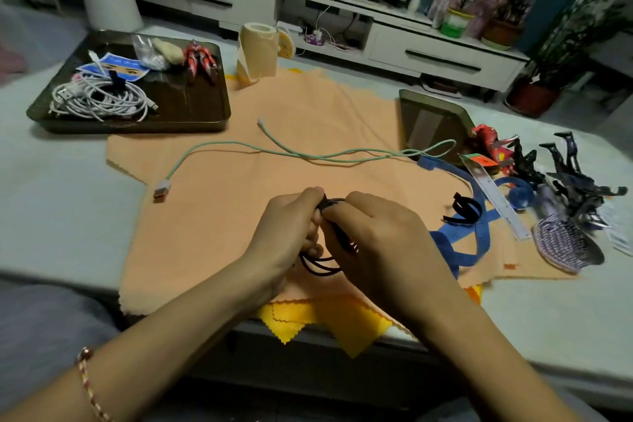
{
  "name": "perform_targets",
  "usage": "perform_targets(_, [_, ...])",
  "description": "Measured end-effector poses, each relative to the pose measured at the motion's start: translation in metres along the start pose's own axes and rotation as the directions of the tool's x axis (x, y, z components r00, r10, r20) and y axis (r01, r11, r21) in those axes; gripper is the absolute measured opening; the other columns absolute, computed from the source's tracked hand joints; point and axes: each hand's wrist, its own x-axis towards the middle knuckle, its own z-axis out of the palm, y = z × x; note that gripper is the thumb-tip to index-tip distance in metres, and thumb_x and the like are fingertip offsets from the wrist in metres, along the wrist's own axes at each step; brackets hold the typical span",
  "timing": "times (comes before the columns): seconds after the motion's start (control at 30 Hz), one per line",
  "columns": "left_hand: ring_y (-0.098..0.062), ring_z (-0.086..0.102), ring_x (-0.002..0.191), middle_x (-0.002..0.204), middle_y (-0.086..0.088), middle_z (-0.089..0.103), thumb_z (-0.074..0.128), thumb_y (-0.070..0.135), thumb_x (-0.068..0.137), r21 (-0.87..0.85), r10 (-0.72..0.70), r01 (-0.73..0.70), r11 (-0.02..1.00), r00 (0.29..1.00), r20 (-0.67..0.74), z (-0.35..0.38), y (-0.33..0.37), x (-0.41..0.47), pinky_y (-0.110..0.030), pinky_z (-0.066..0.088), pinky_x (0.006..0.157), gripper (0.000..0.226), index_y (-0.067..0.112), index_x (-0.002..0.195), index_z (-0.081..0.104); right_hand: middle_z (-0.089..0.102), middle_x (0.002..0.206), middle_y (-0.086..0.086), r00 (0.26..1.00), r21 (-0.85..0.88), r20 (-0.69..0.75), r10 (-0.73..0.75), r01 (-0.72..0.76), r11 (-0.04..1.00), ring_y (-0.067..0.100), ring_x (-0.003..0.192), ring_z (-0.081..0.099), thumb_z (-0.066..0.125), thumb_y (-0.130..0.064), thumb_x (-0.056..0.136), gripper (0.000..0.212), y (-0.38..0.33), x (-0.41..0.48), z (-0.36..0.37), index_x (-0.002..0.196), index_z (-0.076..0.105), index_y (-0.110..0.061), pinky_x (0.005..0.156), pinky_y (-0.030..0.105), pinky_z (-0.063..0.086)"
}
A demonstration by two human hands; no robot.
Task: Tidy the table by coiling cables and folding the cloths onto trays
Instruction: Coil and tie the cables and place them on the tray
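The left hand (291,233) and right hand (380,236) meet over the table's near edge. Both curl their fingers round a black cable (323,272), whose loops hang above the orange cloth (222,209). A green cable (274,146) lies uncoiled across that cloth. At the far left corner, a dark tray (137,128) holds a coiled white cable (99,99), a red toy figure (200,60) and a plastic bag (147,51). A second tray (428,120) sits toward the right edge.

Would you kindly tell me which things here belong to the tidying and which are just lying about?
Job: black cable gripped by left hand and right hand; green cable; white cable, coiled on the dark tray; orange cloth; yellow cloths.
Lying about: ruler; hairbrush; toy figures; beige roll.
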Motion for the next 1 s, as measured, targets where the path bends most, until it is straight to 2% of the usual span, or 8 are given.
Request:
perform_targets(0.1, [-0.018, 0.037, 0.049, 0.054, -0.01, 0.04, 0.046, 0.016, 0.09, 0.087, 0.038, -0.035, 0.996, 0.999, -0.032, -0.002, 0.0, -0.001, -0.02, 0.032, 0.04, 0.029, 0.006, 0.063, 0.049, 0.055, 0.077, -0.005, 0.983, 0.305, 0.059, 0.175, -0.185, 0.934, 0.007, 0.074, 0.048, 0.045, -0.044, 0.088, 0.036, 0.0, 0.0, -0.007, 0.091, 0.07, -0.019, 0.063, 0.025, 0.042])
perform_targets(0.23, [-0.01, 0.023, 0.034, 0.037, 0.006, 0.028, 0.043, 0.011, 0.091, 0.045, 0.093, -0.096, 0.994, 0.994, 0.061, 0.002, 0.001, -0.003, -0.019, 0.025, 0.036, 0.05, 0.019, 0.042, 0.041, 0.054, 0.102, -0.008, 0.95, 0.439, 0.053, 0.308, -0.3, 0.847, 0.004, 0.097, 0.047, 0.066, -0.034, 0.081, 0.026, 0.018, 0.001, -0.013, 0.105, 0.059, -0.03, 0.083, 0.016, 0.037])
perform_targets(0.33, [-0.007, 0.028, 0.033, 0.035, 0.008, 0.033, 0.043, 0.011, 0.092, 0.105, 0.162, -0.176, 0.979, 0.979, 0.126, 0.005, 0.0, -0.007, -0.016, 0.028, 0.038, 0.054, 0.021, 0.039, 0.042, 0.064, 0.093, -0.001, 0.899, 0.633, 0.335, 0.281, -0.436, 0.64, 0.007, 0.084, 0.06, 0.075, -0.016, 0.076, 0.035, 0.03, 0.001, -0.012, 0.103, 0.054, -0.022, 0.08, 0.026, 0.048])
perform_targets(0.47, [-0.004, 0.03, 0.035, 0.036, 0.009, 0.036, 0.043, 0.01, 0.093, 0.166, 0.263, -0.286, 0.944, 0.954, 0.146, 0.002, -0.001, -0.01, -0.016, 0.03, 0.039, 0.053, 0.021, 0.041, 0.041, 0.062, 0.076, 0.02, 0.893, 0.704, 0.351, 0.282, -0.45, 0.55, 0.037, 0.072, 0.059, 0.072, -0.008, 0.077, 0.03, 0.031, 0.0, -0.008, 0.1, 0.053, -0.014, 0.069, 0.049, 0.05])
perform_targets(0.57, [-0.006, 0.031, 0.04, 0.04, 0.008, 0.034, 0.045, 0.014, 0.093, 0.228, 0.347, -0.37, 0.901, 0.928, 0.135, 0.0, -0.002, -0.01, -0.02, 0.028, 0.042, 0.053, 0.022, 0.041, 0.043, 0.063, 0.068, 0.007, 0.878, 0.747, 0.384, 0.287, -0.478, 0.462, 0.024, 0.067, 0.061, 0.07, -0.004, 0.078, 0.027, 0.033, -0.001, -0.005, 0.098, 0.053, -0.013, 0.068, 0.037, 0.053])
perform_targets(0.67, [-0.006, 0.035, 0.043, 0.041, 0.008, 0.04, 0.046, 0.015, 0.094, 0.259, 0.41, -0.429, 0.865, 0.903, 0.128, -0.001, -0.004, -0.011, -0.021, 0.03, 0.047, 0.05, 0.018, 0.044, 0.044, 0.069, 0.078, 0.008, 0.833, 0.793, 0.492, 0.254, -0.549, 0.262, 0.018, 0.075, 0.064, 0.065, 0.003, 0.08, 0.021, 0.036, -0.002, -0.002, 0.099, 0.058, -0.006, 0.071, 0.024, 0.054])
perform_targets(0.83, [0.0, 0.042, 0.042, 0.042, 0.008, 0.05, 0.046, 0.008, 0.095, 0.253, 0.487, -0.516, 0.818, 0.857, 0.172, -0.004, -0.001, -0.012, -0.008, 0.033, 0.049, 0.049, 0.01, 0.046, 0.051, 0.068, 0.077, 0.012, 0.73, 0.759, 0.646, 0.224, -0.581, -0.295, 0.014, 0.063, 0.058, 0.043, -0.007, 0.073, 0.029, 0.037, -0.003, 0.001, 0.084, 0.069, -0.003, 0.061, 0.021, 0.051])
perform_targets(1.0, [-0.001, 0.037, 0.046, 0.045, 0.011, 0.043, 0.048, 0.013, 0.094, 0.262, 0.522, -0.568, 0.78, 0.822, 0.229, -0.002, -0.007, -0.017, -0.013, 0.033, 0.048, 0.047, 0.01, 0.047, 0.044, 0.069, 0.078, 0.003, 0.675, 0.716, 0.698, 0.24, -0.647, -0.261, 0.007, 0.058, 0.06, 0.062, -0.013, 0.08, 0.016, 0.036, -0.004, 0.007, 0.094, 0.069, -0.007, 0.061, 0.02, 0.052])
